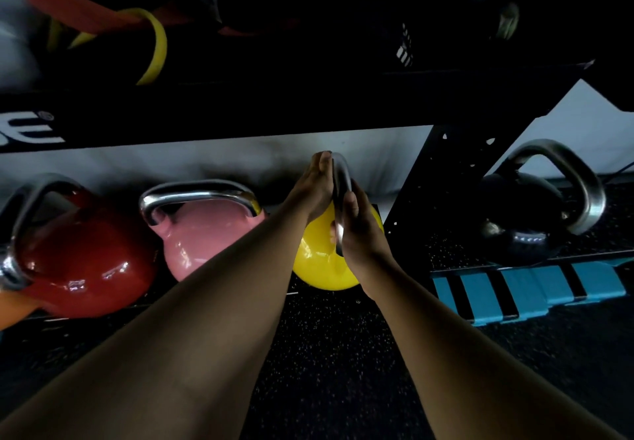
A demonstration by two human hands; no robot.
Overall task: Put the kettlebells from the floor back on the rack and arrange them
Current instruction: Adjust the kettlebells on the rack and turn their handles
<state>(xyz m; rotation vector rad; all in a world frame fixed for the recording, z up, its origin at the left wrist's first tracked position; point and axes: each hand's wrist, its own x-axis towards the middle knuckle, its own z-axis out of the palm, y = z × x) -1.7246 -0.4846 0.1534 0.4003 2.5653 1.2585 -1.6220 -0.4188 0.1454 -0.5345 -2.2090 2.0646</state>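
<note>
Your left hand point(314, 187) and right hand point(356, 230) press flat against opposite sides of the steel handle of the yellow kettlebell point(322, 258), fingers straight and held together, palms facing each other with the handle sandwiched between them. Neither hand curls around the handle.

The yellow kettlebell sits at the right end of the rack's bottom shelf point(103, 312), its handle turned edge-on to you and its body bulging over the shelf's front edge. Just right of it stands the rack's perforated black upright point(442, 179), very near your right hand. To its left, the pink kettlebell point(202, 234) stands close by, your left forearm crossing the narrow gap between them. Further left the red kettlebell point(85, 258) nearly touches the pink one, and an orange shape pokes in at the shelf's left end.

The upper shelf beam point(240, 110) hangs low over the handles, leaving little headroom.

Beyond the upright, a black kettlebell point(525, 216) rests on the floor beside a blue-and-black striped block point(528, 288). The speckled floor point(326, 371) before the shelf's front edge lies open.
</note>
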